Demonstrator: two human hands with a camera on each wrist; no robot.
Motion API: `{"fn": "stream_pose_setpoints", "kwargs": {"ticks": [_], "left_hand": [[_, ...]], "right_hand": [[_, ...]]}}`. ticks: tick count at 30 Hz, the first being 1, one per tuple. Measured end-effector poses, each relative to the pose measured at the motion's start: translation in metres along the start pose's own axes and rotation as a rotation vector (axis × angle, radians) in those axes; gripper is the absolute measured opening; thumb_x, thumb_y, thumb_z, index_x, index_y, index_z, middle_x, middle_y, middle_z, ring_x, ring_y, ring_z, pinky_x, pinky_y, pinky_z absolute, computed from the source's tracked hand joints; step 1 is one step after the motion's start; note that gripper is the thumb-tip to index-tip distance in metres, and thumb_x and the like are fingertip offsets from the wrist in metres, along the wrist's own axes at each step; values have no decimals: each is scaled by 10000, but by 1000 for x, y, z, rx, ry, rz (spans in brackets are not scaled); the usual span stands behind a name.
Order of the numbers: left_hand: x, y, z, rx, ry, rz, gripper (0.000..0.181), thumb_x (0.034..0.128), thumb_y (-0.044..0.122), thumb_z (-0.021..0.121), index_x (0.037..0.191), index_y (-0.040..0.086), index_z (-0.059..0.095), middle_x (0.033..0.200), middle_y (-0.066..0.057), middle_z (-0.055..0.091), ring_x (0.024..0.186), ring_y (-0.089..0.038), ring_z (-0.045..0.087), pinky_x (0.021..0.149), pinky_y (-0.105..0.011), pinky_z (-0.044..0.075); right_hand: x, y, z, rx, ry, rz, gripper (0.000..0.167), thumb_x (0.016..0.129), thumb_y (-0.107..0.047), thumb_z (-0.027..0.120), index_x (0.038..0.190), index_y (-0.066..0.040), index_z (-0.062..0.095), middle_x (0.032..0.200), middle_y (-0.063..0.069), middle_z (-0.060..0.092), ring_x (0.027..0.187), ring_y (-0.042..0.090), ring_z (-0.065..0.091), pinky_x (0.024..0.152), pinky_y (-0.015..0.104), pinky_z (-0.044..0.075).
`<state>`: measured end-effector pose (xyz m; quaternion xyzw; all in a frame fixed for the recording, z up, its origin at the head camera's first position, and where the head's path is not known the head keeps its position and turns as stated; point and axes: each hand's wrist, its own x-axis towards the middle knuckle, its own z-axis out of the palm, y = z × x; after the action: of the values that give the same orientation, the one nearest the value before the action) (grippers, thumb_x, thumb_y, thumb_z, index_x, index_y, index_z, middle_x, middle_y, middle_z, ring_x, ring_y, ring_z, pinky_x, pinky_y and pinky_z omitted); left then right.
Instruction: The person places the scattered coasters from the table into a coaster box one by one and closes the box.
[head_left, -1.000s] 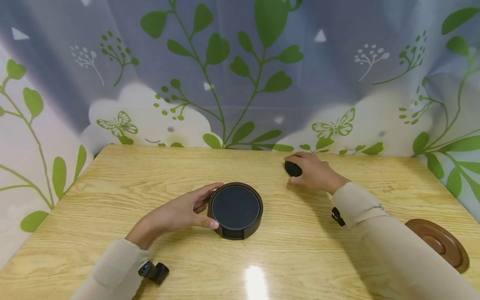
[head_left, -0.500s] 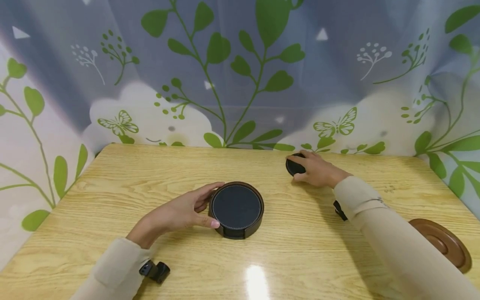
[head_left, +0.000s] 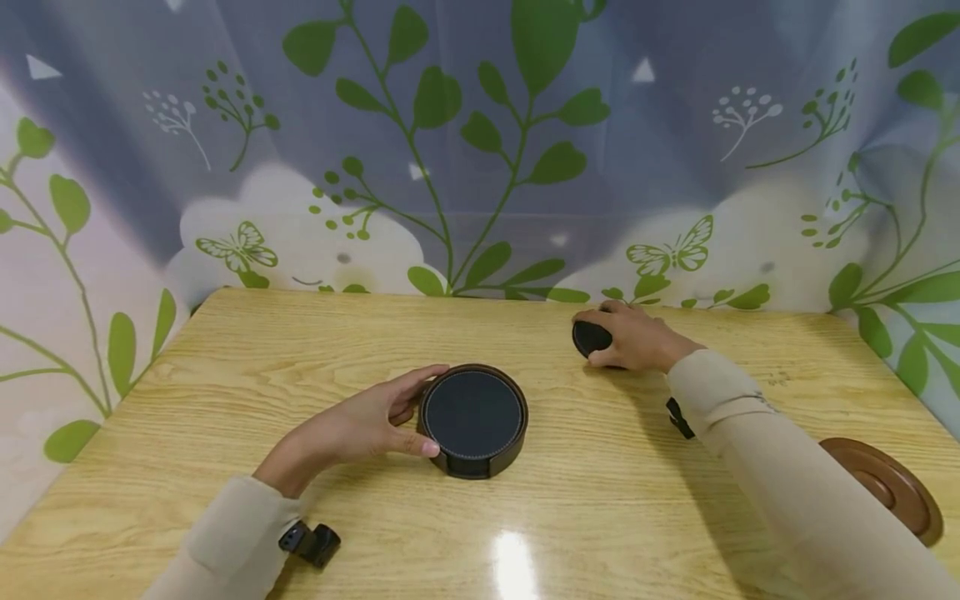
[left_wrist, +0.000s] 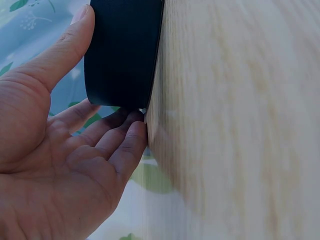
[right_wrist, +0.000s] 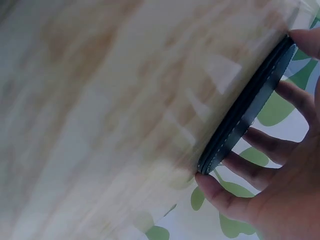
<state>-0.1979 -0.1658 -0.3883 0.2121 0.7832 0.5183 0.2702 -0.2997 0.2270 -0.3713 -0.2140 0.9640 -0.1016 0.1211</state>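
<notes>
In the head view a round dark leather coaster holder (head_left: 468, 467) stands on the table, with a stitched black coaster (head_left: 472, 414) on top inside it. My left hand (head_left: 352, 429) holds the holder from its left side, thumb at the front and fingers round the back. The left wrist view shows the thumb against the holder's dark wall (left_wrist: 122, 55). Farther back to the right, my right hand (head_left: 637, 337) grips a thin stack of round black coasters (head_left: 592, 337) by the edge. These coasters (right_wrist: 250, 107) lie flat on the table in the right wrist view, fingertips spread along their rim.
A round brown lid-like disc (head_left: 885, 487) with a raised centre lies at the right, partly hidden by my right sleeve. A curtain with leaf prints (head_left: 450, 167) hangs behind the wood-grain table (head_left: 300, 333). Black wrist cameras sit on both cuffs.
My right fingers, stretched more over the coasters half a second ago, now curl round their far edge. The coasters have shifted only slightly. My left hand and the holder stay put.
</notes>
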Motion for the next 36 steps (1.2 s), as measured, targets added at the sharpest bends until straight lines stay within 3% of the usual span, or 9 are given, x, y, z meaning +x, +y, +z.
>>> {"fn": "stream_pose_setpoints", "kwargs": {"ticks": [9, 17, 36], "left_hand": [[1, 0, 1, -7, -17, 20, 1025, 889, 172, 850, 1689, 158, 209, 1731, -170, 253, 1612, -382, 200, 1291, -560, 266], [2, 1, 1, -1, -4, 0, 1050, 872, 179, 865, 1691, 180, 207, 1740, -132, 245, 1618, -340, 202, 1300, -524, 263], [-1, 2, 1, 0, 1, -17, 1042, 882, 181, 856, 1693, 198, 203, 1740, -134, 241, 1619, -347, 196, 1298, -532, 270]], "right_hand": [[-6, -2, 3, -9, 15, 5, 677, 1010, -353, 721, 1600, -169, 443, 1617, 359, 311, 1436, 678, 287, 982, 925, 326], [-14, -11, 3, -22, 50, -12, 689, 1010, -367, 719, 1612, -195, 432, 1664, 333, 263, 1478, 654, 254, 1002, 936, 287], [-31, -77, -2, -96, 106, -159, 700, 963, -345, 725, 1603, -274, 451, 1656, 270, 327, 1475, 526, 350, 1005, 769, 418]]}}
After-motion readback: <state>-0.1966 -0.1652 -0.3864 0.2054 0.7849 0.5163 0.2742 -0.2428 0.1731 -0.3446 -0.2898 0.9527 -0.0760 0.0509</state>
